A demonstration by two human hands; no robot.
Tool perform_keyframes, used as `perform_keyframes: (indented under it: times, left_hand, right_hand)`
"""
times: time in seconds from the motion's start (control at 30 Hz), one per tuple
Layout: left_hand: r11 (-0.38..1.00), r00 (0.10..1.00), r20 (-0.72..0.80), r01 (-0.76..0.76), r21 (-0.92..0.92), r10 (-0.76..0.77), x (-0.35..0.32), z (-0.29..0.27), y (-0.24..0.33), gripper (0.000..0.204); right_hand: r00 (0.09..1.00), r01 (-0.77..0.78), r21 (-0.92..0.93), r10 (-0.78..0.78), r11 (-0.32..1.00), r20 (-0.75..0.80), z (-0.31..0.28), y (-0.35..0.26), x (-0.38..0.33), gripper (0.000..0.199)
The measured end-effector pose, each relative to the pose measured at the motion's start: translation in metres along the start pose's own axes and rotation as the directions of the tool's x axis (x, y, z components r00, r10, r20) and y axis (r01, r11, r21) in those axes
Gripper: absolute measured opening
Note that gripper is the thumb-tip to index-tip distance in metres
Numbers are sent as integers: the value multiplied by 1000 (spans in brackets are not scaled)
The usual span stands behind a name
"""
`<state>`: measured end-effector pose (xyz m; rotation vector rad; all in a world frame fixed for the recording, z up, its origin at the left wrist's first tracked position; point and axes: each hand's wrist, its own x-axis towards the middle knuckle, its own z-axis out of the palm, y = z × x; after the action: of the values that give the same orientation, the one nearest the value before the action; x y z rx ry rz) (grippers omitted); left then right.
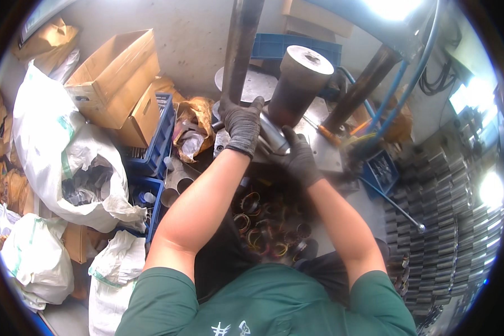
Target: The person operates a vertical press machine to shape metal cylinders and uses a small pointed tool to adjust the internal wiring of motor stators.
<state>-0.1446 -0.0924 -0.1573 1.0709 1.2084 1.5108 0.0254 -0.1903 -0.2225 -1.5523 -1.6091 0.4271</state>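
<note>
A smooth silver metal tube (274, 136) lies slantwise between my gloved hands, just in front of the press table. My left hand (242, 127), in a dark grey glove, closes at the tube's upper left end with the thumb raised; its fingers are partly hidden. Around the lower right end, my right hand (301, 161) is closed, its thumb along the tube's side; a similar glove covers it. Right behind the tube stands a thick dark steel cylinder (299, 84) with a pale round top. A steel column (243, 53) rises just beyond my left hand.
Below my hands, several wire-wound rings (263, 224) lie between my legs. Stacked metal cylinders (448, 224) fill the right side. White sacks (50, 140), cardboard boxes (115, 78) and blue crates (165, 123) crowd the left. A lever with a ball end (420, 227) juts out at right.
</note>
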Motion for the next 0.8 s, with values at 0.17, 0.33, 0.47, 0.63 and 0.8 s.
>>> perform_keyframes:
  times: [0.17, 0.33, 0.47, 0.63, 0.8]
  left_hand:
    - [839, 965, 252, -82, 538, -68, 12, 3, -25, 72]
    - [934, 938, 308, 38, 356, -156, 10, 2, -24, 59]
    - [939, 959, 242, 56, 339, -145, 1, 8, -23, 51]
    - [963, 968, 188, 116, 244, -164, 3, 18, -35, 46]
    - [965, 972, 179, 108, 240, -153, 8, 8, -27, 40]
  right_hand:
    - [989, -37, -36, 42, 999, 142, -16, -15, 6, 103]
    - [966, -34, -253, 96, 967, 240, -36, -30, 1, 108]
    - [953, -9, -381, 123, 924, 276, -50, -61, -10, 110]
    - [993, 75, -302, -42, 950, 112, -37, -19, -23, 109]
    - [985, 165, -347, -134, 923, 110, -35, -35, -27, 99]
